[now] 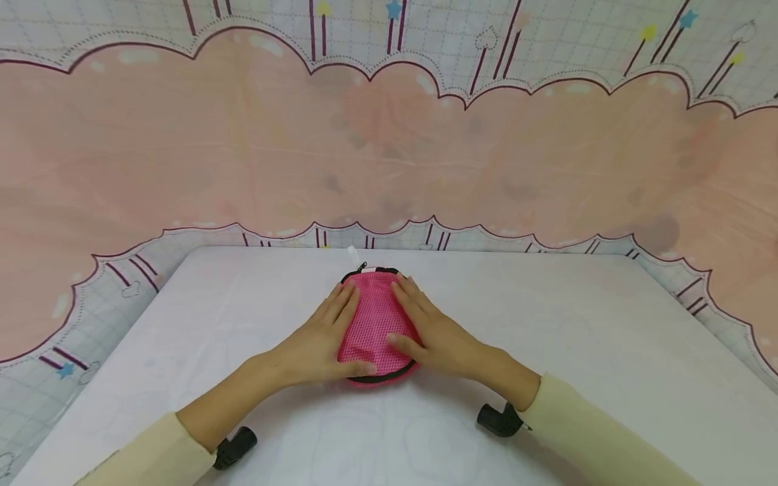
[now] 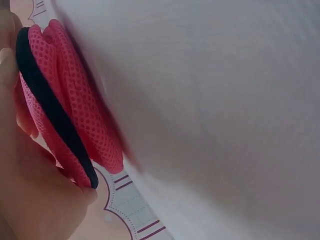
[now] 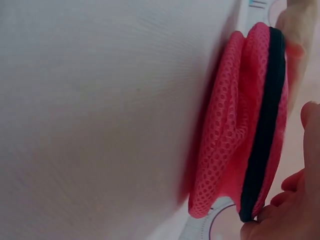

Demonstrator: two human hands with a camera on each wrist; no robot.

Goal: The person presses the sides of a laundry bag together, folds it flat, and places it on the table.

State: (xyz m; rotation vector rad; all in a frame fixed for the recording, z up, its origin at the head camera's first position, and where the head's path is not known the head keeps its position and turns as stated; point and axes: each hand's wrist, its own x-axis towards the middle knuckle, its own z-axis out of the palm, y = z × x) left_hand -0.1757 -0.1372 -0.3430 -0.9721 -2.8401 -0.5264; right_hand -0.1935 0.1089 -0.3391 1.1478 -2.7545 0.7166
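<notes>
A pink mesh zip pouch (image 1: 379, 324) lies at the middle of the white table, its narrower end pointing away. Black zipper trim (image 2: 55, 112) runs around its edge; in both wrist views the sides below it are folded and crumpled. At the far end show a zipper pull (image 1: 362, 266) and a small white tag (image 1: 353, 254). My left hand (image 1: 313, 349) rests along the left side, fingers straight, thumb on the near edge. On the opposite side my right hand (image 1: 448, 343) lies with extended fingers along the edge and its thumb spread across the mesh.
The white table (image 1: 577, 317) spreads out on both sides of the pouch. Behind and around it hangs a peach and white patterned cloth (image 1: 389, 155). Black wrist-worn devices (image 1: 237, 447) sit beneath both forearms.
</notes>
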